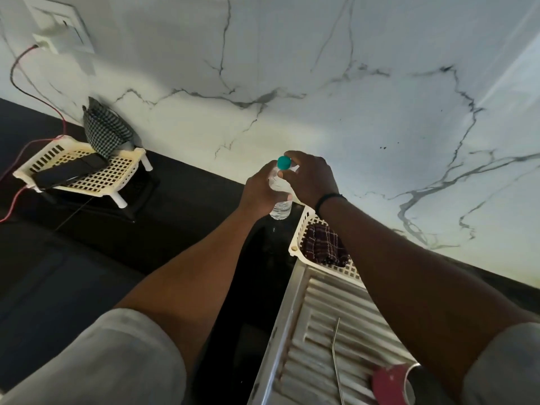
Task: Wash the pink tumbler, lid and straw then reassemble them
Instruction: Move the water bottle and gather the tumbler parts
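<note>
1. Left hand (258, 190) is clamped round a clear water bottle (280, 200); right hand (309, 178) has its fingers pinched on the green cap (284, 162).
2. Metal straw (337, 358) lies on the steel drainboard (298, 331); pink lid (390, 385) rests beside it. No tumbler body is visible.
3. Judgement: washing looks not yet begun; the cap needs twisting next, probably for rinse water.

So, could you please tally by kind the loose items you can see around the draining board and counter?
Plastic baskets: 2, cream basket with phone, cream basket with cloth
Cloths: 2, checked bundle, dark plaid cloth
Bottles: 1, clear bottle with teal cap
Straws: 1, metal straw
Pink tumbler parts: 1, pink piece
Phones: 1, phone
Total: 8
</note>
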